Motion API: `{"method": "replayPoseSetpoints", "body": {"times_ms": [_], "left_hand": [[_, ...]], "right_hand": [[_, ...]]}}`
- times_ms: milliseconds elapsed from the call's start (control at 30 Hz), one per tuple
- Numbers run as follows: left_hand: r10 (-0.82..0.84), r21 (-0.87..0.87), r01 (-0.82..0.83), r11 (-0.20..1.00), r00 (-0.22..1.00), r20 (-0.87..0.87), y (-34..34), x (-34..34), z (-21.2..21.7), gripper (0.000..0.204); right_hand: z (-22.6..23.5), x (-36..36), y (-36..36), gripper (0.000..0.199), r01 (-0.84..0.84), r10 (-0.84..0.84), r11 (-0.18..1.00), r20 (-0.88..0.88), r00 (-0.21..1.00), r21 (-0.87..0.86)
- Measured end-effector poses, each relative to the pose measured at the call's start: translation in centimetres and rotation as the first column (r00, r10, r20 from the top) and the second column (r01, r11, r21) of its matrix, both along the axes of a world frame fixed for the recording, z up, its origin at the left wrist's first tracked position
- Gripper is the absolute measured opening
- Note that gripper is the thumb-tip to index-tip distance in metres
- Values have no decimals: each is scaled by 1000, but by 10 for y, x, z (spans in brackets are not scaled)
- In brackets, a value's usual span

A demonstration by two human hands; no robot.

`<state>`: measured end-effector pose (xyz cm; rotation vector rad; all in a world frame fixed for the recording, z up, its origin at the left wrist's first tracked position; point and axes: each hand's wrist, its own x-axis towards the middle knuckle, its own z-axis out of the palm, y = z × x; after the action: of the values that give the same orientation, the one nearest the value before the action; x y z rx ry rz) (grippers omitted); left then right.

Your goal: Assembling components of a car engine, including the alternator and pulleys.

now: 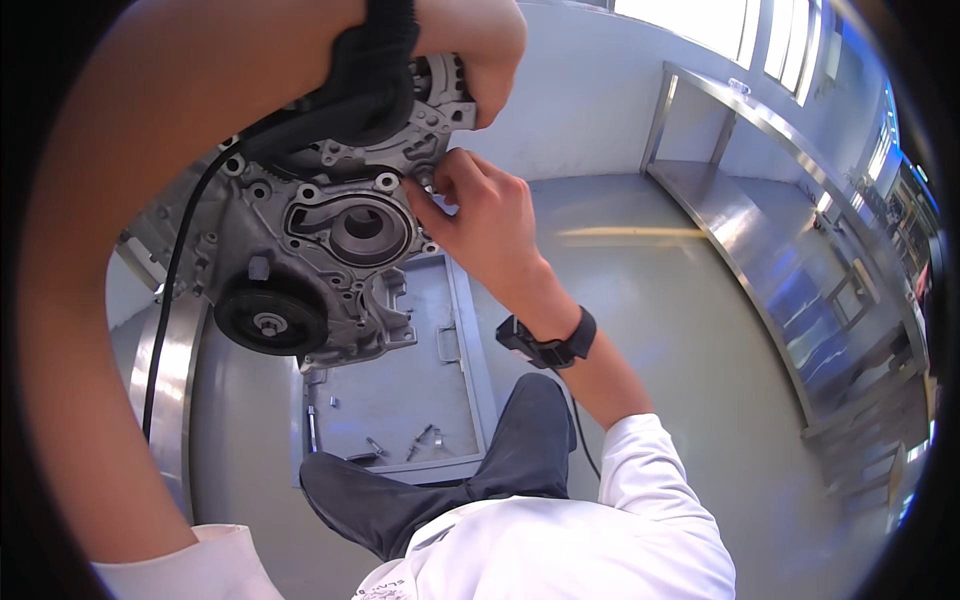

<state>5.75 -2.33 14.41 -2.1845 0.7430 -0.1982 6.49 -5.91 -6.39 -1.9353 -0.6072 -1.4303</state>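
A grey metal engine block [300,215] with a round bore and a black pulley [270,318] stands in front of me. My left arm reaches up around it from the left. Curled over the block's upper right edge is my left hand [490,60], its fingertips partly hidden. A black strap with a bulky black device [370,95] on that arm covers part of the block. My right hand [485,215] is at the block's right edge, thumb and fingers closed around a small shiny metal piece, possibly a bolt [427,182], mostly hidden by the fingers.
Beneath the block is a grey framed tray [465,375] with a small socket [333,402], a long-handled tool [312,430] and several small metal parts. A black cable [165,320] hangs at the left. Metal benches [745,225] stand along the right.
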Motion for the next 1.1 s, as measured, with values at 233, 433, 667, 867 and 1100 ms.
{"method": "replayPoseSetpoints", "body": {"times_ms": [233,433,667,867,1100], "left_hand": [[-33,-28,32,999,999,-30,-3,-4,8,33],[-31,-64,27,998,998,-61,5,-5,7,32],[-44,-78,39,996,996,-72,6,-9,7,33],[-57,-79,51,996,995,-77,6,-8,7,34],[-43,-63,39,997,997,-71,-10,-19,2,36]], "right_hand": [[23,-19,-15,26,193,-199,895,28,980,-403],[31,-23,-15,24,344,-353,675,124,927,-652],[44,-19,-13,23,333,-323,645,149,935,-688],[41,-21,-35,24,-4,-69,875,-134,989,-484],[9,7,-61,32,-287,337,941,-440,832,179]]}}
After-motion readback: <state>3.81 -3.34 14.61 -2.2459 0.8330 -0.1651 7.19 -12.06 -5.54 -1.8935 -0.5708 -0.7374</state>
